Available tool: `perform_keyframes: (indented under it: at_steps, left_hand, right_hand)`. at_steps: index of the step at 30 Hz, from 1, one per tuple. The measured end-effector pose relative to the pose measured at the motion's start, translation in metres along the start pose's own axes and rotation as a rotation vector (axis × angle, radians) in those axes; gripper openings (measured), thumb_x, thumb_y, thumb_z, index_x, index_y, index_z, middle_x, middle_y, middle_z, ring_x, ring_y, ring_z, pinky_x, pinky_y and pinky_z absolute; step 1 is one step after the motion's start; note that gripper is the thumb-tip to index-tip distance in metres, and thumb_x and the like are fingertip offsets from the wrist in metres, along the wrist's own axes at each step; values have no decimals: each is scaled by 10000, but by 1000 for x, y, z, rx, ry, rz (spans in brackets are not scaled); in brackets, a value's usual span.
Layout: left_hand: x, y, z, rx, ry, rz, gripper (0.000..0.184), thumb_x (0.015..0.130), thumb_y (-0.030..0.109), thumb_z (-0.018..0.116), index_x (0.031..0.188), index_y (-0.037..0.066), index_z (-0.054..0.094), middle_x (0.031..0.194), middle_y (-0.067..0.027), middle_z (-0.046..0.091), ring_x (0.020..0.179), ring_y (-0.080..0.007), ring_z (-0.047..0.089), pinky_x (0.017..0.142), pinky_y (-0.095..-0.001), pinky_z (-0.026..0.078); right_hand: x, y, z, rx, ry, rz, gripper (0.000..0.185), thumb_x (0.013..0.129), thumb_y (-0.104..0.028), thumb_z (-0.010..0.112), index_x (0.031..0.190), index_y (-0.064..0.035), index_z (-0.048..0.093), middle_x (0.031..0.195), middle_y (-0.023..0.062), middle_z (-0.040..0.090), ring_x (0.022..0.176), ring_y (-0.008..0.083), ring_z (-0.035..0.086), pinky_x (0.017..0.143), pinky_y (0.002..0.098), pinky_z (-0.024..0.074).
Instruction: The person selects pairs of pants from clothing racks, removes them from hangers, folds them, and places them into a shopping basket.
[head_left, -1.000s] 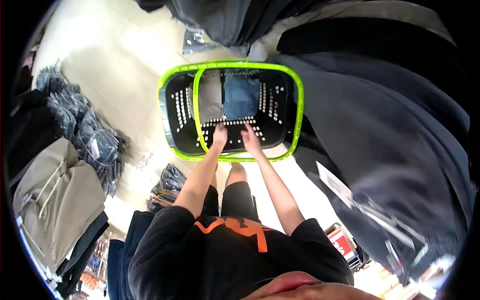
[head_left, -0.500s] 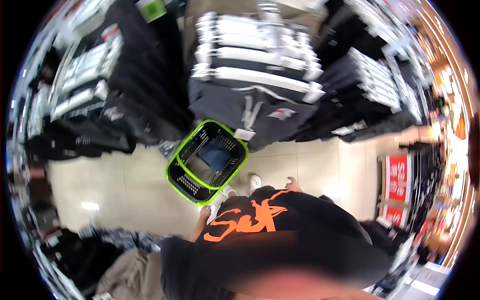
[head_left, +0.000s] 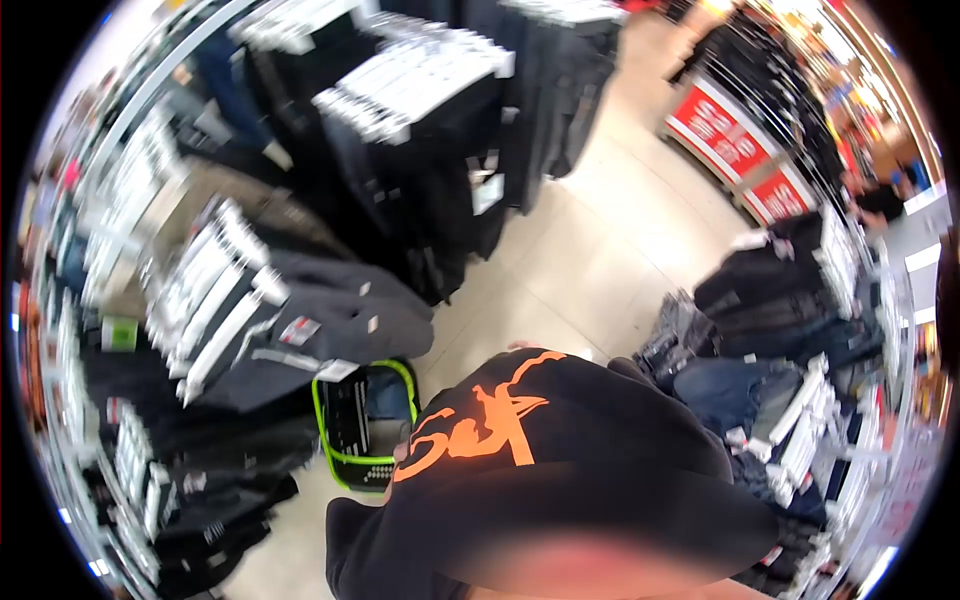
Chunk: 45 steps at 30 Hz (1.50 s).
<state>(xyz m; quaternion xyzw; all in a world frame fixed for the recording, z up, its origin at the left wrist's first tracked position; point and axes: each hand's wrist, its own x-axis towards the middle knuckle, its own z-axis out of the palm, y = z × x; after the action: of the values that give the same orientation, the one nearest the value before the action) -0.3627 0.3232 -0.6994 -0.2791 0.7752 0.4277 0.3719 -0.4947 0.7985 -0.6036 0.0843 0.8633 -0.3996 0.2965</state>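
Observation:
Only a small blurred bit of my right hand [head_left: 522,346] shows past the front of my black shirt [head_left: 600,420] with its orange print. Its fingers are hidden. My left hand is out of sight behind the shirt on the left. A black basket with a bright green rim [head_left: 317,405] stands at my left, partly covered by the shirt. Inside it lie a dark blue denim item [head_left: 388,395] and something grey. Dark grey shorts with a white drawstring [head_left: 350,305] hang beside the basket, their tag over its rim.
Racks of dark trousers [head_left: 410,170] on white hangers stand ahead and to the left. At the right hang jeans [head_left: 725,390] and black garments [head_left: 780,270]. Red sale signs [head_left: 720,130] front a rack at the upper right. A pale tiled floor [head_left: 570,250] runs between them.
My view has turned to the right; racks and basket have shifted left in it. Both hands, seen beside my body before, are now almost or fully hidden by the shirt.

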Motion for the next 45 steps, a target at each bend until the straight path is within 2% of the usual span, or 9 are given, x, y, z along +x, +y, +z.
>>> perform_keyframes:
  at_steps: [5,8,13,20,23,32,35,37,45]
  left_hand:
    - [119,183,53,334,-58,684,213,781,211,479,797,50,618,739,-84,604,684,-219,585,572,-319,466]
    - [102,323,95,-29,-290,286,239,822,171,451,1042,111,522,783,-28,584,605,-113,536,408,-246,365]
    - [91,461,157,319,-391,494,281,823,192,455,1088,128,520,891,-3,590,654,-107,544,498,-244,416]
    - [164,475,178,405,-581,344,262,819,131,466,1072,123,531,852,-23,603,624,-137,565,543,-273,468]
    - [193,472,152,229,-706,676,220,785,120,498,972,47,591,826,-62,617,711,-174,594,642,-256,467]
    - [248,574,101,762,-668,101,136,822,254,436,817,154,528,700,-11,563,554,-126,504,475,-291,375]
    - [296,585,121,767,-625,70,160,835,294,413,868,174,513,719,2,560,544,-117,485,457,-291,367]
    - [317,593,138,733,-598,155,239,838,299,405,1001,160,513,806,4,568,595,-120,493,496,-285,393]
    - [253,666,232,695,-789,367,305,822,151,447,1096,32,507,874,-92,598,705,-166,553,598,-276,453]
  right_hand:
    - [-65,63,-86,474,424,328,365,768,-110,473,1129,-96,526,836,110,633,658,138,601,572,274,484]
    - [-113,142,-90,581,770,534,346,767,-133,453,1103,-87,525,755,87,631,511,153,567,463,290,462]
    - [-196,217,-22,999,1118,903,340,798,-223,457,1119,-121,503,744,71,614,469,163,542,386,300,416]
    - [-228,147,115,1006,800,1104,250,812,-252,411,932,-94,563,658,114,574,484,204,515,391,340,377]
    - [-199,112,125,723,511,1047,245,790,-245,435,886,-73,579,669,137,583,544,244,540,461,367,402]
    - [-38,140,43,483,688,819,342,815,-306,413,783,-19,597,768,145,609,612,289,576,582,424,447]
    - [-34,73,-100,1349,1226,709,235,826,-127,423,1007,-58,557,753,104,597,537,138,544,448,268,431]
    - [-15,55,-148,1240,1327,587,309,824,-96,422,1122,-57,492,759,86,596,557,140,546,485,269,450]
    - [48,69,-141,1234,921,429,259,825,-104,460,1066,-51,541,807,95,627,696,153,595,629,270,477]
